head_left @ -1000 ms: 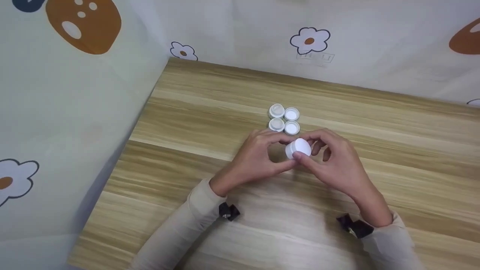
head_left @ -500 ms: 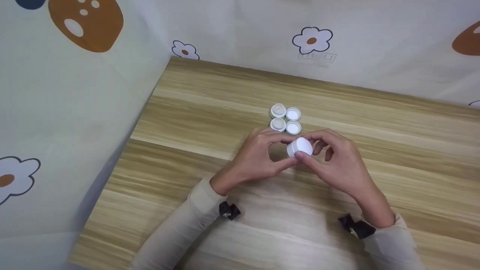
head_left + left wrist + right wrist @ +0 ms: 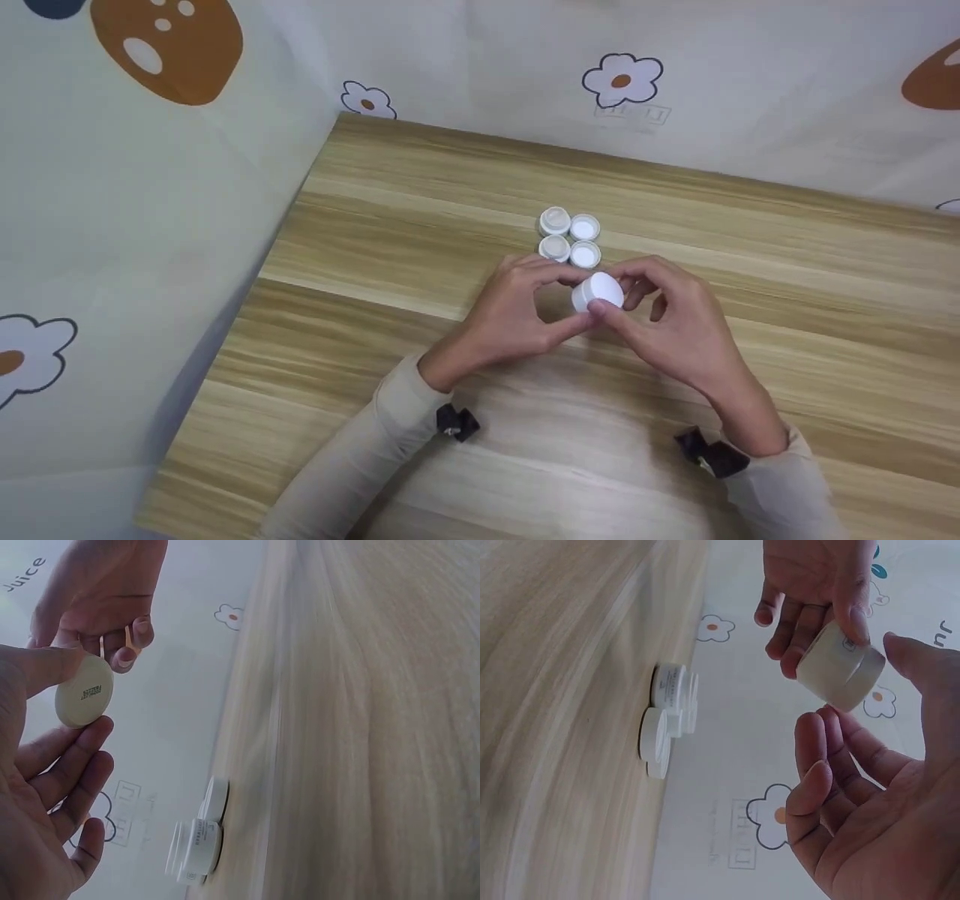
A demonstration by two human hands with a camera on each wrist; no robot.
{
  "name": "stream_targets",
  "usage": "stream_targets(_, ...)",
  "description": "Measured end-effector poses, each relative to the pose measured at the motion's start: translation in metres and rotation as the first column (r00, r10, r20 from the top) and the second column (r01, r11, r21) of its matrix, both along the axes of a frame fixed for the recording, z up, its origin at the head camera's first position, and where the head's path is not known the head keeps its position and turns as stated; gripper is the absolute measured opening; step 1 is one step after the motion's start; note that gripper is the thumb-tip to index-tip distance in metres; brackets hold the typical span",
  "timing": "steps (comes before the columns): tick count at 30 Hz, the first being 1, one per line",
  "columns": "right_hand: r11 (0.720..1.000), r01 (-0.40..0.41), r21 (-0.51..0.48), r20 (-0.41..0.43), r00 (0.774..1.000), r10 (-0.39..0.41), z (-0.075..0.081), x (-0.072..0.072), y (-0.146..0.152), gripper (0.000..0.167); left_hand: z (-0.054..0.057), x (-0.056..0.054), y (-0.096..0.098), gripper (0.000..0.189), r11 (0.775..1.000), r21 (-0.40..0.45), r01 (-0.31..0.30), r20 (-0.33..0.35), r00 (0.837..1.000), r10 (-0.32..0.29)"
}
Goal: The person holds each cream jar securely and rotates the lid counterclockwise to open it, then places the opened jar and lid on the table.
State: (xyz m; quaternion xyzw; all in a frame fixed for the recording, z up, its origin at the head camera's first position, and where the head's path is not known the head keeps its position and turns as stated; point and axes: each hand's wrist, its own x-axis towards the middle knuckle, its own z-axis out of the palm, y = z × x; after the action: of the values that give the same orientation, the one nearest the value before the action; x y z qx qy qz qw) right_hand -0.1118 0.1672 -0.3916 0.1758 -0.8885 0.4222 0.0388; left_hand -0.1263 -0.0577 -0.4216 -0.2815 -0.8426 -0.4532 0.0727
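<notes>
A small white cream jar (image 3: 583, 298) with its white lid (image 3: 606, 289) on is held above the table, tilted, in the head view. My left hand (image 3: 511, 311) grips the jar's body between thumb and fingers. From the other side, my right hand (image 3: 675, 322) pinches the lid, thumb at its near edge and index finger at its far edge. Small print shows on the jar's base (image 3: 84, 692) in the left wrist view. Just beyond the hands stand two lidless jars (image 3: 554, 220) with pale inner discs, each beside an upturned lid (image 3: 585, 227).
The wood-grain table (image 3: 390, 217) meets a pale wall sheet (image 3: 480, 67) with flower prints at its back and left. Black straps with small devices (image 3: 457, 422) sit at both wrists.
Both hands stay around the jar in nearly the same pose. The jar and its lid shift only very slightly; the jars and lids on the table stay put.
</notes>
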Motion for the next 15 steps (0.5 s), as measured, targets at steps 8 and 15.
stream_targets(8, 1.0, -0.017, 0.013, -0.009, 1.0, 0.018, -0.0012, 0.0015, -0.0023, 0.034, -0.0003, 0.0005, -0.0016, 0.041, 1.0, -0.009, 0.003, 0.003, 1.0, -0.003)
stream_targets(15, 0.999, -0.042, 0.015, -0.014, 0.999, 0.042, -0.0005, 0.0022, -0.0018, 0.037, 0.0, 0.0008, -0.0008, 0.042, 1.0, -0.029, -0.005, 0.017, 1.0, 0.006)
